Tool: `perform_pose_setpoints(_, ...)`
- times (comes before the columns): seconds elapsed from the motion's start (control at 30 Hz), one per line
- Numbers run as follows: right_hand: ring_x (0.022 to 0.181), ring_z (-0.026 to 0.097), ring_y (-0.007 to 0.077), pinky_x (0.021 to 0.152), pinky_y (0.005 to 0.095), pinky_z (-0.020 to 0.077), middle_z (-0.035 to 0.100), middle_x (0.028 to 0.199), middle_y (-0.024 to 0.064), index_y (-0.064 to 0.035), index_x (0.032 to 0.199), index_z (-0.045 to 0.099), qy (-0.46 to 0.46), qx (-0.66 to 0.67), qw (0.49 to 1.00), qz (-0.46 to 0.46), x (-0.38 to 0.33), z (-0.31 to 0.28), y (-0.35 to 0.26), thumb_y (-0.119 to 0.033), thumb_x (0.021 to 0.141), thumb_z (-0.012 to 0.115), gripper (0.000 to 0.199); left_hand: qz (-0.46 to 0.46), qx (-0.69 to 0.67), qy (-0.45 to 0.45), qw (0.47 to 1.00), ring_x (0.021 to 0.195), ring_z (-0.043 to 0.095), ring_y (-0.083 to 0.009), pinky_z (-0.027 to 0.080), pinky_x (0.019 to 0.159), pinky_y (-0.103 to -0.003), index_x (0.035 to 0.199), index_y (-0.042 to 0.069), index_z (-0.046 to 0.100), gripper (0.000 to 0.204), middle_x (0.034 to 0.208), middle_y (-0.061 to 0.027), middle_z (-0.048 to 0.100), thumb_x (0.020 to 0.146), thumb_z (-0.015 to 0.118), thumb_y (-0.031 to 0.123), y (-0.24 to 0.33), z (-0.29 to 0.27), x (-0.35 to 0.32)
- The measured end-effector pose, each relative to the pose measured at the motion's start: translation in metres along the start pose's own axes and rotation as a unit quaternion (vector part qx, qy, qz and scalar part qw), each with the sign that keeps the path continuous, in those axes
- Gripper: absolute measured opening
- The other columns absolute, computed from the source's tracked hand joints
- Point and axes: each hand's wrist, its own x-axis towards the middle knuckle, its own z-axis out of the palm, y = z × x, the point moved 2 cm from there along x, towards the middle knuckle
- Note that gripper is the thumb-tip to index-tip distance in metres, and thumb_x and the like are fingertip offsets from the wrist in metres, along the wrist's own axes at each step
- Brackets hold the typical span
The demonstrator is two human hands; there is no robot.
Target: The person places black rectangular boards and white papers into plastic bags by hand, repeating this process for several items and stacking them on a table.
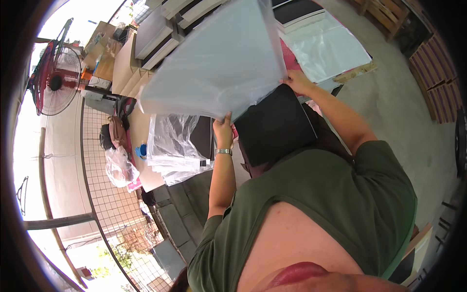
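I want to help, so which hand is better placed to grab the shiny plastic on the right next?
Probably the right hand: it's close to that shiny plastic, while the left hand is farther away. Both pinch the big clear sheet, so the right would have to let go first.

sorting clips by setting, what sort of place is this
Probably a small workshop, perhaps for packing: it has piled clear plastic bags, stacks of flat goods and a fan.

We get one head-worn fisheye view, upright, facing down: green shirt (316, 180) very close below, left grip (223, 129) and right grip (298, 82) farther out.
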Motion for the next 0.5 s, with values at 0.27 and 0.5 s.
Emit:
perform_pose_setpoints(0.27,0.058,0.057,0.0081,0.054,0.0235,0.0457,0.061,0.069,0.0031,-0.0020,0.086,0.060,-0.052,0.247,0.968,0.007,0.003,-0.013,-0.089,-0.013,0.083,0.060,0.011,-0.046,-0.186,0.176,0.966,0.093,0.053,-0.0276,0.052,0.075,-0.046,0.111,-0.002,0.048,0.038,0.103,-0.0145,0.052,0.088,0.057,0.026,0.021,-0.049,-0.048)
perform_pose_setpoints(0.5,0.087,0.060,0.0256,0.075,0.0360,0.0469,0.062,0.086,0.0116,-0.0053,0.091,0.061,0.206,-0.103,0.971,-0.063,0.009,-0.068,-0.002,-0.015,0.075,0.064,0.019,-0.046,-0.185,0.319,0.929,0.099,0.048,-0.0284,0.055,0.075,-0.041,0.116,-0.009,0.036,0.043,0.115,-0.0215,0.043,0.092,0.048,0.024,0.007,-0.134,-0.048)
